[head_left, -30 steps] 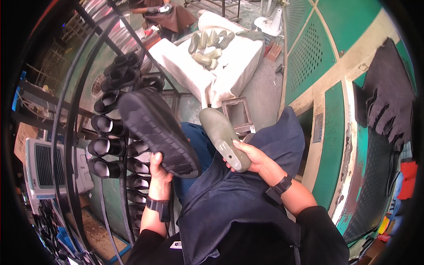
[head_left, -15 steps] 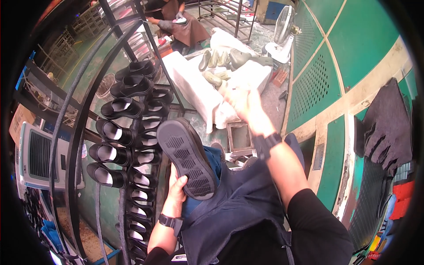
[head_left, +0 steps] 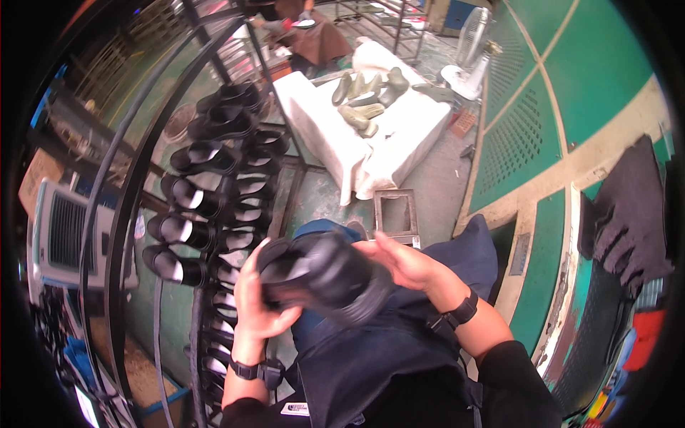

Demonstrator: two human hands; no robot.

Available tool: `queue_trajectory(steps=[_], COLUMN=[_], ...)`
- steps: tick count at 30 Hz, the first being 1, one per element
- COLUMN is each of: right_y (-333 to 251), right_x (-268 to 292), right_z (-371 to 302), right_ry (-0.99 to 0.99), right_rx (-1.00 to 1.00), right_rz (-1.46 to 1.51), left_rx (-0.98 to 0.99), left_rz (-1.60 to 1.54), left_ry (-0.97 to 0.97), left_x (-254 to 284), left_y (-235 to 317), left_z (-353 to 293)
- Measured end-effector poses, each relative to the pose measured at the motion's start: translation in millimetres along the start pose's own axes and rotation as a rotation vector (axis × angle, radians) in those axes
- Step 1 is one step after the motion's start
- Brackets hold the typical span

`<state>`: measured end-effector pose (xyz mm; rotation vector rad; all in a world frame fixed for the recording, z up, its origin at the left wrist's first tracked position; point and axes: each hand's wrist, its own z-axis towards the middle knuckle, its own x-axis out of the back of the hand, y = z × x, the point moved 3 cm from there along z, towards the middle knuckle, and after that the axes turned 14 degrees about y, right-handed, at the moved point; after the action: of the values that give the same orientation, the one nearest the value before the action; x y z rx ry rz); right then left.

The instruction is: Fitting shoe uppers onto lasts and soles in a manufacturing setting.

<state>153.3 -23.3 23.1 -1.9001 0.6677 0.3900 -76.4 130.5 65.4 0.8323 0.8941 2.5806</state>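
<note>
A black shoe, blurred by motion, is held above my lap, its opening toward the left and its toe toward the right. My left hand is closed around the heel end, thumb at the near side. My right hand is at the far right side of the shoe, with fingers stretched out and their tips partly behind it. Whether it touches the shoe I cannot tell. Beyond my knees, a white-covered table bears several olive-green shoe lasts.
On my left stands a metal rack with rows of black shoes. A small metal frame is on the floor ahead. Green panels line the right, with dark cloth hanging there. A white fan and a seated person are farther off.
The shoe has turned from sole-up to showing its opening and upper, still in my left hand. My right hand has come back from the white-covered table to the shoe.
</note>
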Motion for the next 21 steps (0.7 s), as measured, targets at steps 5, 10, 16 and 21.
queue_trajectory(steps=[5,10,16,21], right_y=[21.7,55.2,36.7,19.2], right_x=[-16.5,-72.8,-45.7,-28.0], right_z=[4.9,28.2,19.3,27.5], right_ry=[0.028,-0.076,-0.086,-0.011], right_rx=[0.035,-0.022,-0.086,-0.049], right_rz=[0.274,-0.003,-0.471,-0.427], left_rx=[-0.123,0.5,0.707,0.666], left_rz=[0.39,0.131,0.47,0.947], left_ry=[-0.11,-0.15,-0.265,-0.092], left_x=[-15.9,-6.4,32.3,112.2], left_y=[54.9,60.6,72.3,58.3], left_z=[14.5,-21.0,-11.4,-45.3])
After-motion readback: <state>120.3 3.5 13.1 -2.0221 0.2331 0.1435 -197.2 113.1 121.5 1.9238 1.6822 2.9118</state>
